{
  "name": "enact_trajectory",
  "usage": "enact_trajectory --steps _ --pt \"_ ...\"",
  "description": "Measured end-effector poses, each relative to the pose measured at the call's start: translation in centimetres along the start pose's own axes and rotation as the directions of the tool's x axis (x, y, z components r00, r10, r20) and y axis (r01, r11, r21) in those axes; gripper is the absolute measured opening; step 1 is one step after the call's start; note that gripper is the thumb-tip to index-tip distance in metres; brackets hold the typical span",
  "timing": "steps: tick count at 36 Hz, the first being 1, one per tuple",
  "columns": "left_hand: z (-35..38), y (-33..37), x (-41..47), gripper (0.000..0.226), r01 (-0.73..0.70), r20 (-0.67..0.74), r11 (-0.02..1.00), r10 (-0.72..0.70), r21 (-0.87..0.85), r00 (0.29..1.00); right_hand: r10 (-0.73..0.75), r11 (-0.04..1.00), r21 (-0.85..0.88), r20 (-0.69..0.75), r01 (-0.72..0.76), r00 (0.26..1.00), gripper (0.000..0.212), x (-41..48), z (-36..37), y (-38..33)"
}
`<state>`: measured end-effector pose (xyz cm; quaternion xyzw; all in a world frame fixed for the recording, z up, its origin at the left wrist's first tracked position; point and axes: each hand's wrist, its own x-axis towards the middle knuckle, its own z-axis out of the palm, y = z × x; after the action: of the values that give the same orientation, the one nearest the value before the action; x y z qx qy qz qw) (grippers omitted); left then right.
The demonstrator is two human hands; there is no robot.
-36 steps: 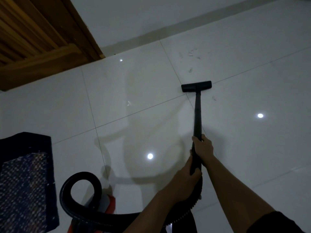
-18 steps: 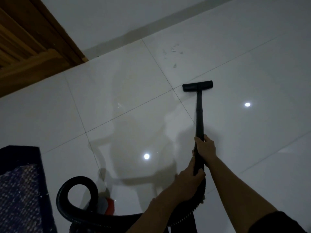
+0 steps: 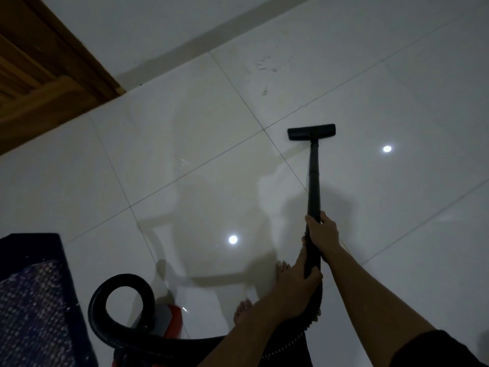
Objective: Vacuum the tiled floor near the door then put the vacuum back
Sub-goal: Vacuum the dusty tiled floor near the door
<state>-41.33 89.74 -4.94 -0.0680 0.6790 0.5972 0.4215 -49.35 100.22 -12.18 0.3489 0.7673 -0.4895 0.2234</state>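
A black vacuum wand runs from my hands to a flat black floor nozzle resting on the glossy white tiled floor. My right hand grips the wand higher up. My left hand grips it lower, where the ribbed black hose begins. The hose loops back to the red and grey vacuum body at the bottom left. A patch of pale debris lies on the tile beyond the nozzle. The wooden door fills the top left corner.
A dark patterned mat lies at the lower left. My bare feet stand on the tile by the hose. A grey skirting strip runs along the white wall at the top. Ceiling lights reflect as bright spots on the tiles.
The nozzle has been drawn back from the debris patch, toward me and to the right across the tile joint. Both hands keep their grip on the wand. My feet have come into view.
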Motion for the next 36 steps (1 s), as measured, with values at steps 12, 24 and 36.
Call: enact_trajectory --steps 12,24,36 --pt "-0.7 3.0 2.3 0.055 0.044 -0.105 0.999 -0.047 -0.027 0.993 -0.006 1.000 -0.018 0.098 0.008 0.995 0.030 3.1 -0.4 -3.2" --pt "-4.3 6.8 4.7 0.055 0.088 -0.178 0.995 -0.096 -0.050 0.979 -0.062 0.991 -0.110 0.179 0.083 0.982 0.040 6.7 1.6 -8.6" --pt "-10.6 9.5 5.2 0.054 0.164 -0.232 0.985 -0.170 -0.044 0.958 -0.027 0.997 -0.070 0.191 0.041 0.981 0.036 7.4 5.8 -14.0"
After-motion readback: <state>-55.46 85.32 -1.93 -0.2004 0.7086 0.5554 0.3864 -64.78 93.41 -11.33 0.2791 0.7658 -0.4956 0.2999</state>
